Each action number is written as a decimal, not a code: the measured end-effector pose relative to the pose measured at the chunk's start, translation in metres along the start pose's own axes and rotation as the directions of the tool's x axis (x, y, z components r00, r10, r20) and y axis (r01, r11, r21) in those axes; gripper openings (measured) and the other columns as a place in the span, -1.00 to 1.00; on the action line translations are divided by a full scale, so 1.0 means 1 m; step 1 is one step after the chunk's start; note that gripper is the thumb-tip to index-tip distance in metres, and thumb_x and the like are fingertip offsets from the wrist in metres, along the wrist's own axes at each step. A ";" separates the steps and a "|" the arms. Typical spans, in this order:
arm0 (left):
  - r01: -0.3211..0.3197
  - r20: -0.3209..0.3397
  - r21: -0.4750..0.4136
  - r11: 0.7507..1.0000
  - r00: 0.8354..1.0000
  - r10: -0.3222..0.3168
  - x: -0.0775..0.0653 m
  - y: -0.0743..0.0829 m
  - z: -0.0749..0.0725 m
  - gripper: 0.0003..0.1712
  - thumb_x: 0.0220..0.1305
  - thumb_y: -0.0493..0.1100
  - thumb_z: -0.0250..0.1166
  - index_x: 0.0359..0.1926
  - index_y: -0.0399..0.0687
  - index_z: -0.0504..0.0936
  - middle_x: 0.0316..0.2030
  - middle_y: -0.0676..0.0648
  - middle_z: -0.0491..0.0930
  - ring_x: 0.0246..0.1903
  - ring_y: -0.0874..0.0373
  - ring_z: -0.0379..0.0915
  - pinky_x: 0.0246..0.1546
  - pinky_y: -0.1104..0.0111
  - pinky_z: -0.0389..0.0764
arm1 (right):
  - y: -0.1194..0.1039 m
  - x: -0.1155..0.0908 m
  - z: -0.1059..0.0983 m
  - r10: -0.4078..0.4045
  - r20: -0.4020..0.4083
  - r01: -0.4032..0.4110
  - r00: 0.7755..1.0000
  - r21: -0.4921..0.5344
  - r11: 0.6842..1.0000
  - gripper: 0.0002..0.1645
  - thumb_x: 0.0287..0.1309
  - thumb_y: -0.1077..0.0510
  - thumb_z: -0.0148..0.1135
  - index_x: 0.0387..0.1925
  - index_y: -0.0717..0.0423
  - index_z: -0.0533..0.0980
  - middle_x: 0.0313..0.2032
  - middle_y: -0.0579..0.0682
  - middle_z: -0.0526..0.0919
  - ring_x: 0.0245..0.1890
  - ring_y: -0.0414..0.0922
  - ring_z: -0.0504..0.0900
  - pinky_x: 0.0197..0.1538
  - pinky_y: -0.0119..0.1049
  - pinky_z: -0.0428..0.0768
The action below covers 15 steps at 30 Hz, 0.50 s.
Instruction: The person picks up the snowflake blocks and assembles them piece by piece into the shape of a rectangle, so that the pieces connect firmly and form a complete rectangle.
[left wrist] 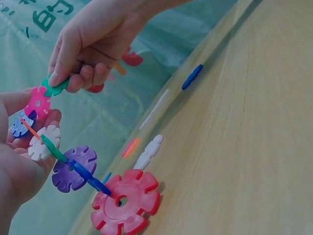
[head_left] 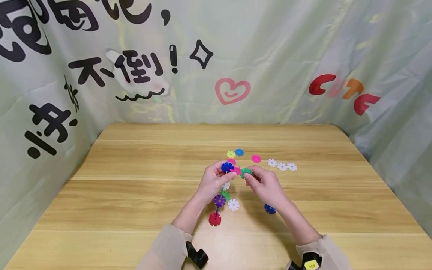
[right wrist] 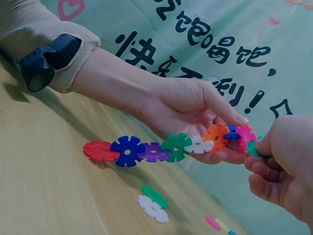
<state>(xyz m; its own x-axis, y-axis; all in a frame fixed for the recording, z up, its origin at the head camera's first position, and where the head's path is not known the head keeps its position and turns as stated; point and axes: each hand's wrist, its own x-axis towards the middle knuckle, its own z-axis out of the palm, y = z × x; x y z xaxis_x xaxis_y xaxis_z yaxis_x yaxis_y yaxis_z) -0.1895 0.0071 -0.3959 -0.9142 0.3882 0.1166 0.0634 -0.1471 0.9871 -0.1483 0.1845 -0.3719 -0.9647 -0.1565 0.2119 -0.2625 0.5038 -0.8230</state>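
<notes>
A chain of notched plastic snowflake discs hangs from my left hand (head_left: 212, 183). From its low end it runs red (right wrist: 101, 151), dark blue (right wrist: 127, 152), purple (right wrist: 154, 152), green (right wrist: 176, 148), white (right wrist: 199, 145), orange (right wrist: 216, 136), blue (head_left: 227, 167) and pink. The left thumb and fingers grip the chain by its upper end, around the blue and pink discs. My right hand (head_left: 270, 184) pinches a green disc (head_left: 246, 171) between thumb and forefinger, its edge right at the pink disc (left wrist: 37, 102). The right fingertips partly cover that green disc.
Below the hands, a loose white disc (head_left: 233, 204) and a green disc (right wrist: 154, 196) lie on the wooden table (head_left: 135, 210). A blue disc (head_left: 270, 209) is under the right forearm. Farther back are yellow (head_left: 231, 154), blue (head_left: 239, 152), pink (head_left: 256, 159) and several white discs (head_left: 282, 166).
</notes>
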 end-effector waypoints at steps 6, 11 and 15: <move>-0.013 0.018 0.004 1.000 1.000 0.013 0.000 0.002 0.000 -0.73 0.17 -0.36 0.25 -0.11 -0.42 0.50 -0.37 -0.02 0.59 -0.33 -0.01 0.50 -0.27 0.36 0.55 | -0.001 0.000 0.001 0.000 -0.010 -0.001 1.000 -0.012 1.000 -0.89 0.26 0.25 0.10 -0.35 0.20 0.52 -0.61 -0.06 0.46 -0.69 -0.22 0.33 -0.66 -0.43 0.31; -0.009 0.020 0.006 1.000 1.000 0.009 0.001 0.002 0.000 -0.74 0.16 -0.35 0.27 -0.14 -0.43 0.50 -0.38 -0.03 0.59 -0.38 0.11 0.48 -0.34 0.45 0.51 | 0.000 0.000 0.003 0.007 -0.015 -0.007 1.000 -0.010 1.000 -0.89 0.26 0.25 0.10 -0.36 0.20 0.53 -0.60 -0.02 0.48 -0.69 -0.21 0.32 -0.65 -0.42 0.31; -0.013 0.019 0.033 0.999 1.000 0.013 0.000 0.004 -0.001 -0.75 0.16 -0.34 0.28 -0.16 -0.41 0.51 -0.39 -0.02 0.58 -0.40 0.13 0.46 -0.37 0.46 0.49 | 0.001 0.000 0.004 0.031 -0.001 -0.031 1.000 0.004 1.000 -0.88 0.27 0.23 0.09 -0.36 0.19 0.51 -0.59 0.05 0.49 -0.68 -0.20 0.35 -0.65 -0.41 0.33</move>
<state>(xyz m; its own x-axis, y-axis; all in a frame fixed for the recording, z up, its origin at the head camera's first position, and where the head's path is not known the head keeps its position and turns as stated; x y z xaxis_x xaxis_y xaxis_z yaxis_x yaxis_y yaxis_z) -0.1896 0.0055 -0.3926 -0.9055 0.4036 0.1314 0.0889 -0.1224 0.9885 -0.1488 0.1816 -0.3745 -0.9723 -0.1398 0.1871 -0.2326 0.5053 -0.8310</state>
